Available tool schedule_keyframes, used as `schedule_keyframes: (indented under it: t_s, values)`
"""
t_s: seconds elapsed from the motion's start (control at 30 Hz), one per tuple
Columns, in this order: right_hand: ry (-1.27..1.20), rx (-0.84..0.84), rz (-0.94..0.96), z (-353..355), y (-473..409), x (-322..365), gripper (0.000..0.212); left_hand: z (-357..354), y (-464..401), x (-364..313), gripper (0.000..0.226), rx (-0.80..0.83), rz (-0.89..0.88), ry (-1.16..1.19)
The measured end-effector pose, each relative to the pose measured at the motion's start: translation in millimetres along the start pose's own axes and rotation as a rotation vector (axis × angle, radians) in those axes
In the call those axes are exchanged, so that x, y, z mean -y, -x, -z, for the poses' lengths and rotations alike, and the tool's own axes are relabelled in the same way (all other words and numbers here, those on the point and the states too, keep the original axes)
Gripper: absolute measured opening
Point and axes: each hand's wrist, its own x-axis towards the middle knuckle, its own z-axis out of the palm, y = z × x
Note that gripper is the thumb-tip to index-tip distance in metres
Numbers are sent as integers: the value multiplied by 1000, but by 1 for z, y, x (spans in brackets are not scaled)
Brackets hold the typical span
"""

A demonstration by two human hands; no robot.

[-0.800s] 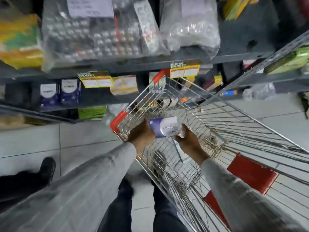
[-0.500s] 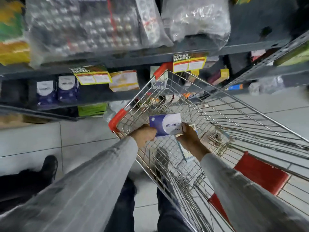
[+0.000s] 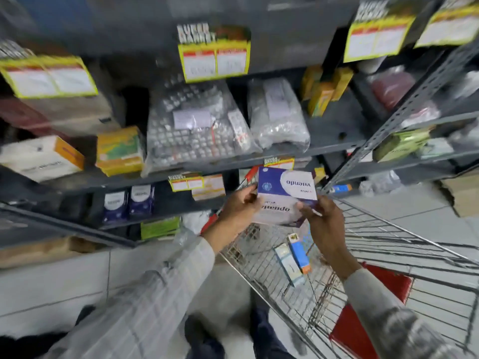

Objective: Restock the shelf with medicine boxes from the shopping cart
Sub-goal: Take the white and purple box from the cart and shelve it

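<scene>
A blue and white medicine box [image 3: 283,189] is held above the shopping cart [image 3: 388,257], level with the lower shelf. My left hand [image 3: 239,207] grips its left end and my right hand [image 3: 322,222] grips its right end. A second, paler box face shows just beneath it, between the same fingers. Two matching blue boxes [image 3: 128,203] stand on the lower shelf [image 3: 160,218] to the left. A few small boxes [image 3: 293,255] lie in the cart's wire basket.
Grey metal shelving fills the view, with bagged blister packs [image 3: 194,128], yellow boxes [image 3: 120,151] and yellow price tags [image 3: 213,55]. A slotted shelf upright [image 3: 404,112] runs diagonally on the right. Below are pale floor tiles and the cart's red parts [image 3: 368,314].
Both hands have lifted the box up out of the cart toward the shelves. The view has tilted up, showing more of the shelving.
</scene>
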Motion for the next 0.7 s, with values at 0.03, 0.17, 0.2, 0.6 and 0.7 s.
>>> schedule_keyframes:
  t_s: [0.03, 0.17, 0.2, 0.6, 0.7]
  values:
    - [-29, -25, 34, 6, 3, 21, 15, 5, 10, -16, 39, -21, -68, 20]
    - [-95, -135, 195, 20, 25, 111, 21, 27, 54, -77, 29, -31, -219, 172]
    - [-81, -176, 247, 23, 30, 133, 24, 34, 64, -92, 36, -28, -253, 215]
    - [-162, -179, 620, 0, 86, 352, 28, 167, 174, -233, 55, 38, -648, 255]
    - [-157, -78, 691, -37, 87, 398, 32, 221, 187, -242, 40, -48, -717, 237]
